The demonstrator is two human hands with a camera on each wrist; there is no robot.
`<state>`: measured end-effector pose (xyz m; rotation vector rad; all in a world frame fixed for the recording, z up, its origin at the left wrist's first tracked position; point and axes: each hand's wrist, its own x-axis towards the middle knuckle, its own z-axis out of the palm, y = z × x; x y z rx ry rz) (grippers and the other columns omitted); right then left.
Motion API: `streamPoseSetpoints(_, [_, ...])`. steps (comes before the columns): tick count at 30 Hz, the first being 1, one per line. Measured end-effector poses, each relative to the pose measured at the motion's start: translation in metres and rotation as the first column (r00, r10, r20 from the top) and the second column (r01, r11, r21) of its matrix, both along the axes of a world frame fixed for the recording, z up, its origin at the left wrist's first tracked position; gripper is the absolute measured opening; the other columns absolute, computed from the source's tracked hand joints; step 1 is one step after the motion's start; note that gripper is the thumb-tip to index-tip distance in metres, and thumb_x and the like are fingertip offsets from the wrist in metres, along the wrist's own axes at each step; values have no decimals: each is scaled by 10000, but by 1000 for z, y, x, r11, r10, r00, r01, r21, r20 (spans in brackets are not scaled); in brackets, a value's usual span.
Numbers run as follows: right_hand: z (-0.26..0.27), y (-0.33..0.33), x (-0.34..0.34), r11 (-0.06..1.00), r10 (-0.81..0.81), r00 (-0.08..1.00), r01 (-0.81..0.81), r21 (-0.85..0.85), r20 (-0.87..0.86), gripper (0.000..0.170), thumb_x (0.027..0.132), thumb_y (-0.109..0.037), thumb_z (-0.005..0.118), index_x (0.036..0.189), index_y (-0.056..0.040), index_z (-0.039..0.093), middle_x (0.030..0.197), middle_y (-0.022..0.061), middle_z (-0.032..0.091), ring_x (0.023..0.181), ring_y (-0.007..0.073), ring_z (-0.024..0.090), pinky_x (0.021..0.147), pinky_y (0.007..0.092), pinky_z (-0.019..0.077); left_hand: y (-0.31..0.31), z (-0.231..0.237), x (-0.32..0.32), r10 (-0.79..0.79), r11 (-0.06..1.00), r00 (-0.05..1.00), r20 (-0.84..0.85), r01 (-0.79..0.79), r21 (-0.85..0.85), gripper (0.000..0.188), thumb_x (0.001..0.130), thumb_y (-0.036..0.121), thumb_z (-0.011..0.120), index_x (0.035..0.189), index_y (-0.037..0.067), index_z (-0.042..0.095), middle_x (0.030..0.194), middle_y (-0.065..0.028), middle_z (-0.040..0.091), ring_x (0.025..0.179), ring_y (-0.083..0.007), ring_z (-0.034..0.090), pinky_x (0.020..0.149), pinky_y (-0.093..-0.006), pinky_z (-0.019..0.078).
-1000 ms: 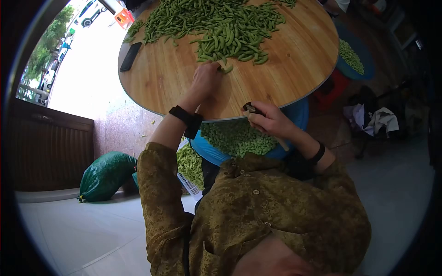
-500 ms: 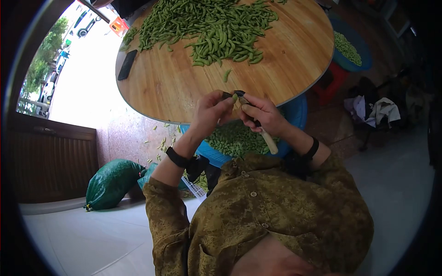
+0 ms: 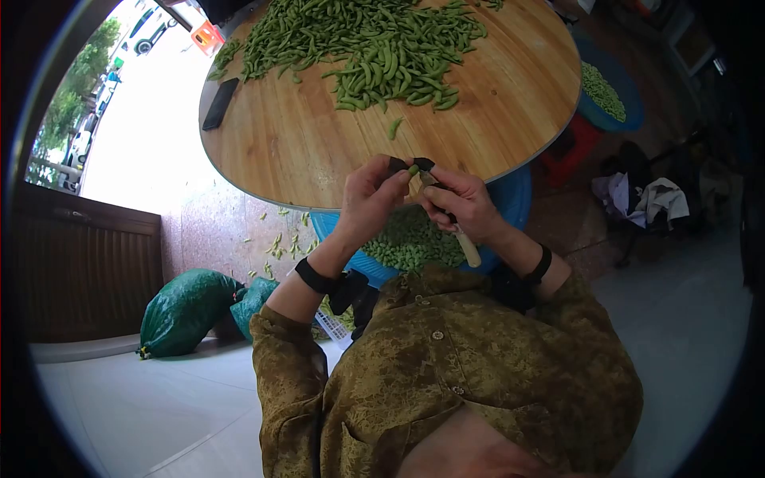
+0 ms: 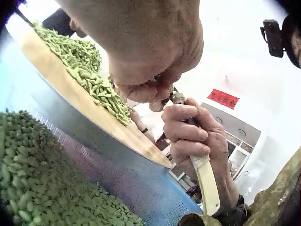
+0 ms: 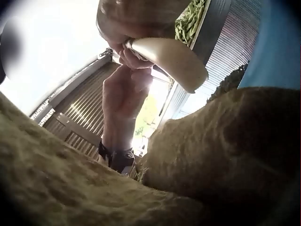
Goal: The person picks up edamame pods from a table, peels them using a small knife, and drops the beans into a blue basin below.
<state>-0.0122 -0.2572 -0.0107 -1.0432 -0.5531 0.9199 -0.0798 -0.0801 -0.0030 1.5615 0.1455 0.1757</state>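
Both hands meet at the round table's near edge, over a blue basin of shelled beans (image 3: 414, 239). The left hand (image 3: 369, 199) pinches a green pod (image 3: 413, 170) between thumb and fingertips, with dark coverings on the fingertips. Curled round a tool with a pale handle (image 3: 468, 248) is the right hand (image 3: 466, 209), its fingertips beside the pod. In the left wrist view the handle (image 4: 207, 186) sticks out below the right hand's fist; the right wrist view shows the handle (image 5: 171, 61) too. The tool's tip is mostly hidden. One loose pod (image 3: 394, 128) lies beyond the hands.
A large heap of green pods (image 3: 358, 48) covers the far part of the wooden table (image 3: 510, 103). At the table's left is a dark flat object (image 3: 221, 103). Another basin (image 3: 629, 95) stands right, green sacks (image 3: 187, 312) lie on the floor at left, beside a white crate (image 3: 332, 328).
The left hand has come back from the pod heap to the right hand, bringing a pod. The right hand has moved slightly, still gripping the tool. A loose pod now lies apart from the heap.
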Motion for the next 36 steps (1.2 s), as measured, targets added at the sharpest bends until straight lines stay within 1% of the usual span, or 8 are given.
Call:
streamPoseSetpoints(9, [-21,-2,10,993,-94,832,120,-13,546,334,906,-72,535,1233,-6,536,710,-2,528,561,55,491,472,230,384,7,-2,4,-343,645,935,-87,168,-745,102,930,126,538,992,50,565,672,-6,497,542,-84,423,473,-225,343])
streamPoseSetpoints(11, [-37,-1,17,947,-225,120,260,188,967,252,878,-70,578,1118,5,560,735,10,550,626,85,527,520,249,411,5,-5,3,-320,665,931,-177,88,-742,97,929,141,550,979,59,562,679,-3,516,538,-86,449,468,-222,357])
streamPoseSetpoints(12, [-34,0,14,947,-225,119,258,189,967,252,878,-70,578,1118,5,560,735,10,550,626,85,527,520,249,411,3,-8,3,-318,665,932,-175,88,-742,97,929,141,550,979,59,562,679,-3,516,538,-86,449,468,-222,357])
streamPoseSetpoints(17, [-13,-2,6,964,-106,910,192,-183,401,186,840,-76,628,997,-4,558,749,22,554,685,88,517,581,265,424,-8,-10,-2,-162,918,952,-259,49,-394,92,916,135,560,937,49,584,701,7,567,544,-83,506,461,-214,371])
streamPoseSetpoints(24, [-30,-4,9,973,-62,817,178,-148,573,162,841,-85,625,972,-12,564,730,6,535,673,60,493,586,261,415,9,-1,-26,-229,866,933,-278,65,-497,91,901,126,585,917,38,597,691,-4,580,549,-84,532,463,-224,393])
streamPoseSetpoints(27, [-18,-8,8,980,64,819,57,-191,571,129,854,-96,609,945,-18,565,714,0,532,665,68,491,575,257,405,23,19,-48,-199,978,932,-302,209,-1,106,897,118,591,947,25,587,711,-28,593,577,-120,561,497,-244,424])
streamPoseSetpoints(31, [-12,-19,20,955,-84,939,172,-243,334,146,889,-128,586,966,-6,565,678,-1,521,579,51,474,504,223,374,70,51,-82,57,89,934,-353,347,933,111,786,81,595,887,34,597,863,-151,616,826,-356,619,674,-439,491])
streamPoseSetpoints(36, [-16,-8,13,976,-111,971,146,-159,213,176,913,-145,565,1012,0,563,675,-4,517,502,31,441,434,193,335,82,48,-31,-164,21,985,-62,66,998,236,759,16,570,980,70,633,966,-137,568,954,-315,561,787,-381,485])
